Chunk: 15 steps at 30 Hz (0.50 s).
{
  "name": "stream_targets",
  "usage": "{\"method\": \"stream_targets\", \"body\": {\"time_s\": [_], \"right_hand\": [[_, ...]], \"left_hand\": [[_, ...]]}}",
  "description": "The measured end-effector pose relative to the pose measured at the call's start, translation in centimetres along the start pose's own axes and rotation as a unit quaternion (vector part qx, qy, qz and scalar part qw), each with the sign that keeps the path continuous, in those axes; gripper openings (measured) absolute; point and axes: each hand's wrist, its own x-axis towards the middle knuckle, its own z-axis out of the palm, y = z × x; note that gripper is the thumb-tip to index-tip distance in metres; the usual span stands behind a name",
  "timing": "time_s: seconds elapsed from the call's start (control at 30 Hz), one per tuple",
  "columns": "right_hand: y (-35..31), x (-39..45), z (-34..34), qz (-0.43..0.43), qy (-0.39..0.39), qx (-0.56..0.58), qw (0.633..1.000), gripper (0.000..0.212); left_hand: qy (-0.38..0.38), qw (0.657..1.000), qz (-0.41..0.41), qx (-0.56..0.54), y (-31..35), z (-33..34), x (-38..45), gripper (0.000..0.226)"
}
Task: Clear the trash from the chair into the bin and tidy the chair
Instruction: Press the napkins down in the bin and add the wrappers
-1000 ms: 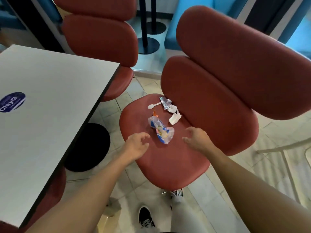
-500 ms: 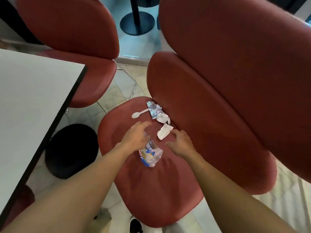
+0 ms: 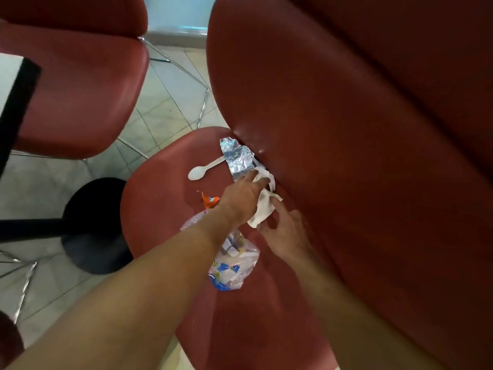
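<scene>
At frame centre, the left hand [image 3: 244, 194] reaches onto white napkins [image 3: 262, 209], grip unclear; the right hand [image 3: 284, 233] hovers relaxed. Gathering napkins, fork [image 3: 271, 182] and foil [image 3: 237, 160] together would likely save trips.

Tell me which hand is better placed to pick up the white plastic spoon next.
Probably left. The left hand reaches across the seat with its fingers near the foil wrapper, beside the white plastic spoon. The right hand sits farther back by the crumpled napkin.

Red chair seat [image 3: 160, 236] carries white spoon [image 3: 198, 170], foil wrapper [image 3: 236, 158], crumpled napkin [image 3: 262, 209], plastic bag [image 3: 230, 265]
</scene>
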Motion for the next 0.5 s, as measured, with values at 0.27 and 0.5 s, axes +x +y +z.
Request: {"method": "stream_targets", "body": {"time_s": [0.27, 0.5], "right_hand": [[-1.2, 2.7, 3.0, 0.027, 0.03, 0.065, 0.997, 0.056], [0.2, 1.1, 2.2, 0.083, 0.075, 0.094, 0.989, 0.023]], "left_hand": [[0.052, 0.998, 0.009, 0.03, -2.0, 2.3, 3.4, 0.047], [0.041, 0.999, -0.033, -0.01, -0.5, 2.5, 0.3, 0.024]]}}
